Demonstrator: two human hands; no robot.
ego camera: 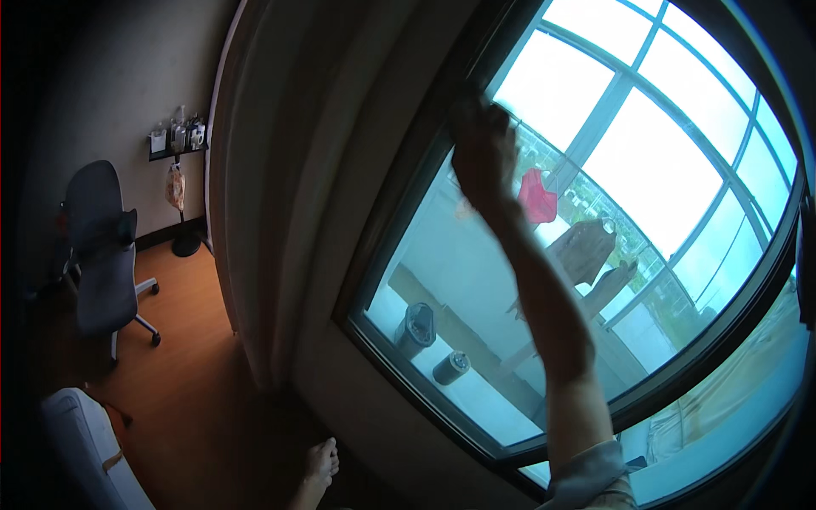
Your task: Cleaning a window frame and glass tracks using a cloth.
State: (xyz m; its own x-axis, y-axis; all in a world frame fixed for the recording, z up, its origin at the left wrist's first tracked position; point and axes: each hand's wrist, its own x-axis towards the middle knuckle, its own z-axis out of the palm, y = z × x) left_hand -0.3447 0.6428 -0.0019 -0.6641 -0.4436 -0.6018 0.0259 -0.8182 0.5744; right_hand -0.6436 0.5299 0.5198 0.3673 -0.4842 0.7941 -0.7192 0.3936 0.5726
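Note:
My right hand [486, 153] is raised high against a large window, close to the dark left bar of the window frame [408, 384]. That hand is blurred and in shadow, so whether its fingers hold anything is hidden. The forearm crosses in front of the glass pane [440, 255], with a grey sleeve [590, 475] pushed up near the elbow. Low in the view, my left hand [323, 460] hangs below the window with its fingers curled in and nothing visible in them.
Beyond the glass are a bin [416, 328], a dark cylindrical container [451, 368] and hanging laundry, including a pink garment [539, 196]. A long curtain [274, 191] hangs left of the window. Farther left stand an office chair [105, 255], a small shelf stand [178, 152] and a white padded piece [89, 440].

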